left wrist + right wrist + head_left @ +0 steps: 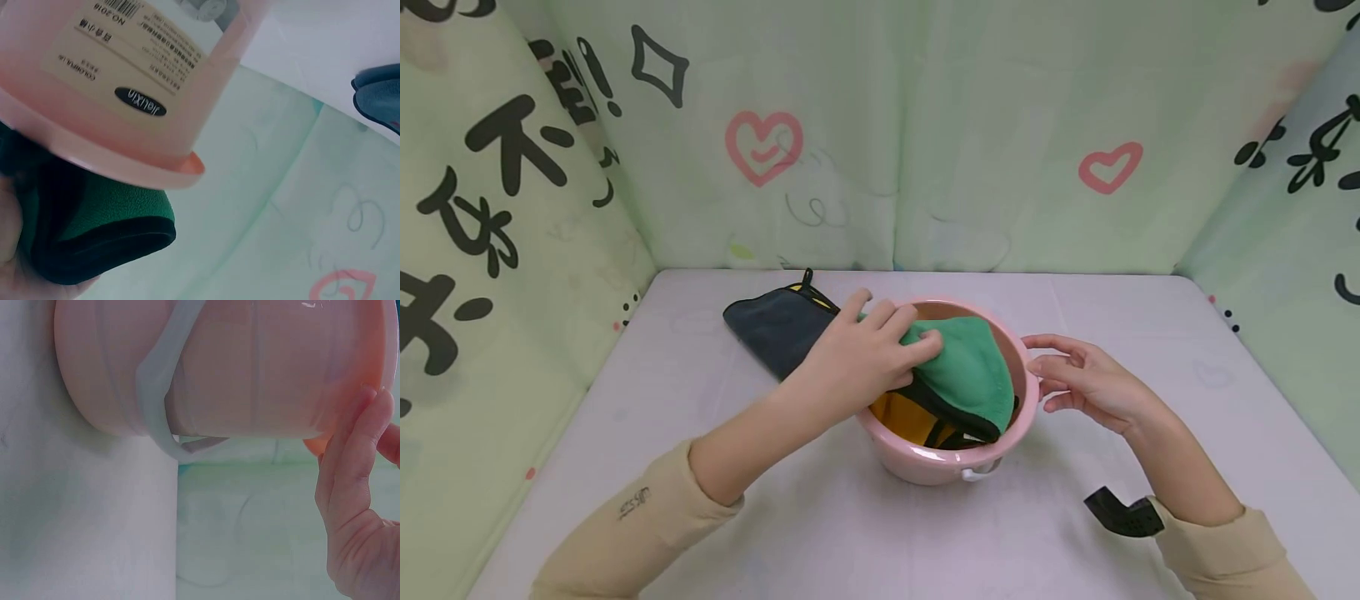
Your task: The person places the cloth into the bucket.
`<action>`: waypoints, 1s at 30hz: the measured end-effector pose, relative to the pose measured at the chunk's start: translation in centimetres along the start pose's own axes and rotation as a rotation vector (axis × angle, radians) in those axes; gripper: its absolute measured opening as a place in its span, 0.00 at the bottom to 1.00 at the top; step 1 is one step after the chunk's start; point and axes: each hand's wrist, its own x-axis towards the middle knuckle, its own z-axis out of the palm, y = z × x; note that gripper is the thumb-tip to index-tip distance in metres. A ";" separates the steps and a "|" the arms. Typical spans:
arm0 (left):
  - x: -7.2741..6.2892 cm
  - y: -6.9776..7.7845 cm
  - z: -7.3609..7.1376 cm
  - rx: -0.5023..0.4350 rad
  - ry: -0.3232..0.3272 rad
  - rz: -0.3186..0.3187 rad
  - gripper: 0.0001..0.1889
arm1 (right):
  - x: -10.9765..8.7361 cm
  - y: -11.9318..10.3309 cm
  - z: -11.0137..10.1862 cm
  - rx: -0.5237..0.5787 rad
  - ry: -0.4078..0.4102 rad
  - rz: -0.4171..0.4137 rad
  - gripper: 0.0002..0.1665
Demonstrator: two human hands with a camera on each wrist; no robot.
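Observation:
A pink bucket (917, 467) stands upright on the table, its side label facing me in the left wrist view. Over its mouth my left hand (872, 350) grips a green cloth (973, 367) with black edging, which hangs into the bucket. Yellow cloth (906, 417) with black trim shows beneath it, inside the rim. My right hand (1086, 383) is at the right side of the bucket, with fairly straight fingers (356, 462) touching the rim. Behind my left wrist lies a dark blue cloth (778, 321) with black edging and a loop.
The bucket's pale handle (153, 394) hangs down against its side. A white cover lies over the table (865, 550). Pale green curtains (1000, 150) with printed hearts and lettering enclose the back and both sides. A black strap (1123, 512) sticks out at my right sleeve.

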 end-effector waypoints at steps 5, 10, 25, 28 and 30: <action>0.4 0.5 1.2 -0.011 -0.073 0.026 0.14 | 0.0 0.1 0.0 0.013 -0.007 -0.003 0.14; 0.8 0.9 2.1 -0.037 -0.152 0.063 0.16 | 0.1 0.1 -0.1 0.021 -0.014 -0.005 0.14; 1.7 2.0 4.1 -0.092 -0.306 0.119 0.13 | 0.1 0.3 -0.1 0.013 0.000 -0.002 0.14; 1.8 2.2 4.4 -0.032 -0.326 0.145 0.12 | 0.1 0.3 0.0 0.011 -0.001 -0.005 0.14; 1.9 2.3 4.6 -0.001 -0.343 0.162 0.12 | 0.1 0.2 0.0 0.006 0.001 -0.005 0.14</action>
